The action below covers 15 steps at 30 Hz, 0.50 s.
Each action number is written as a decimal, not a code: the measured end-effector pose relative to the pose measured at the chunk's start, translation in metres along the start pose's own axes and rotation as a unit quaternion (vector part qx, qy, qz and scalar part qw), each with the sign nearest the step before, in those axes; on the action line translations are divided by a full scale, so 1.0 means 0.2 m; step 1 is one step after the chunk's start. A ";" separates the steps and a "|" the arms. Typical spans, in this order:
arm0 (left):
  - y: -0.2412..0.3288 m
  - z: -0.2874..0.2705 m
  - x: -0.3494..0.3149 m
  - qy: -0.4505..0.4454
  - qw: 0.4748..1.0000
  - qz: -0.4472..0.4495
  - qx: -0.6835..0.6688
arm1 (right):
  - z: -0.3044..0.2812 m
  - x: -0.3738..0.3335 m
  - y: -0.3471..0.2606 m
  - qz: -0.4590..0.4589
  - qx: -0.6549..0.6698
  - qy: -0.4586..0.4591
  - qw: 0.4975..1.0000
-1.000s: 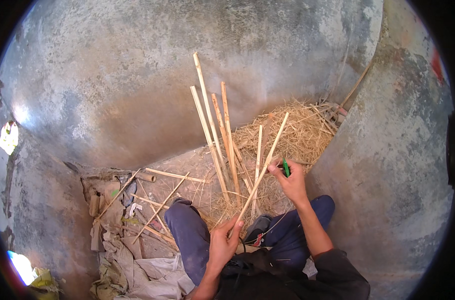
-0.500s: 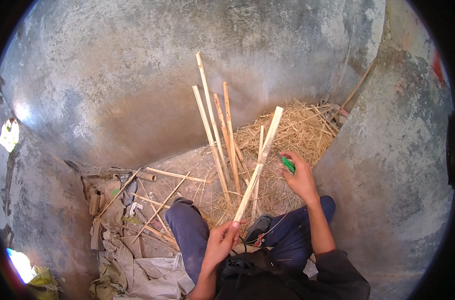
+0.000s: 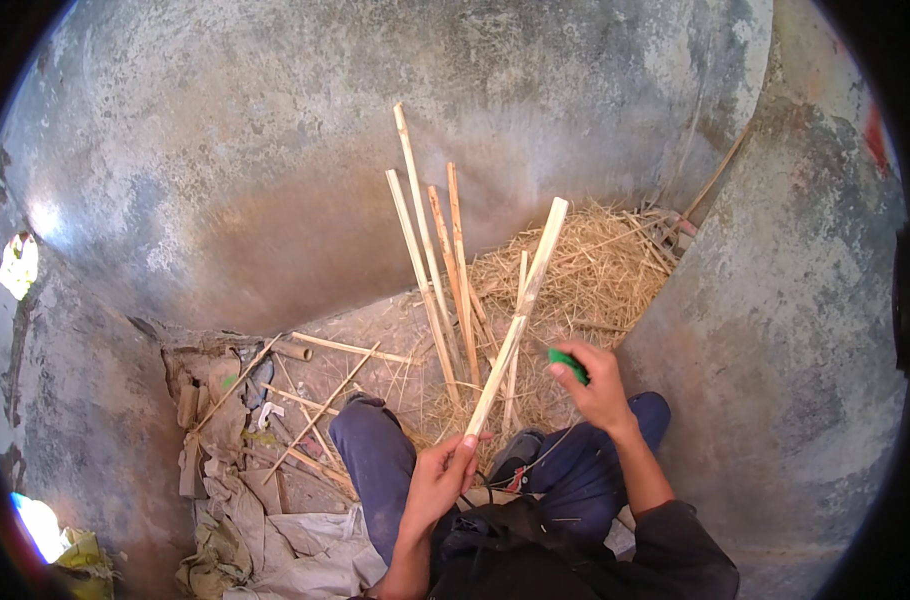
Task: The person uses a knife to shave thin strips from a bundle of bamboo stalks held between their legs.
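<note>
My left hand (image 3: 442,478) is closed around the lower end of a pale split bamboo strip (image 3: 523,312). The strip slants up and away to the right, its far end free in the air. My right hand (image 3: 597,388) is closed on a small green-handled tool (image 3: 569,366), a little to the right of the strip and apart from it. Fingers cover most of the tool, so its working end cannot be made out. Beyond the hands, several bamboo sticks (image 3: 422,270) lean upright against the wall.
A heap of straw-like shavings (image 3: 585,265) lies at the wall's base, far right. Loose sticks (image 3: 320,410) and crumpled sacking (image 3: 310,560) litter the left floor. Grey plaster walls (image 3: 275,160) close in on the far side and both sides. My bent knees (image 3: 375,450) flank the work.
My right hand has come down and slightly left, nearer to me, with the green-handled tool. The bamboo strip's far end has risen slightly; my left hand still grips it.
</note>
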<state>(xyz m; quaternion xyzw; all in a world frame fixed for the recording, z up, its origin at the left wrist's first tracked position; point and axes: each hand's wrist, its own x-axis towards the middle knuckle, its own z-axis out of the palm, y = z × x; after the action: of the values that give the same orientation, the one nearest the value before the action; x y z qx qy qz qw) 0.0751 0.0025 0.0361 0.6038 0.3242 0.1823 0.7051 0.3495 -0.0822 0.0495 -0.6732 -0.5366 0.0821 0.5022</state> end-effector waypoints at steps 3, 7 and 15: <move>0.02 0.03 0.01 0.009 1.000 0.016 0.013 | 0.08 -0.04 -0.05 -0.066 -0.028 0.003 0.997; 0.05 0.07 0.02 0.022 0.999 0.029 0.017 | 0.14 -0.09 -0.09 -0.104 -0.083 -0.009 0.991; 0.09 0.11 0.03 0.082 0.982 0.094 0.138 | 0.19 -0.11 -0.14 -0.115 -0.101 -0.013 0.988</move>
<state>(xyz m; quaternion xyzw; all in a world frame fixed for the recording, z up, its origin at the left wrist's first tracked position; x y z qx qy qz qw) 0.0968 -0.0059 0.0525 0.7061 0.3448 0.2506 0.5654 0.2979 -0.0809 0.0438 -0.6534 -0.6223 -0.0223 0.4305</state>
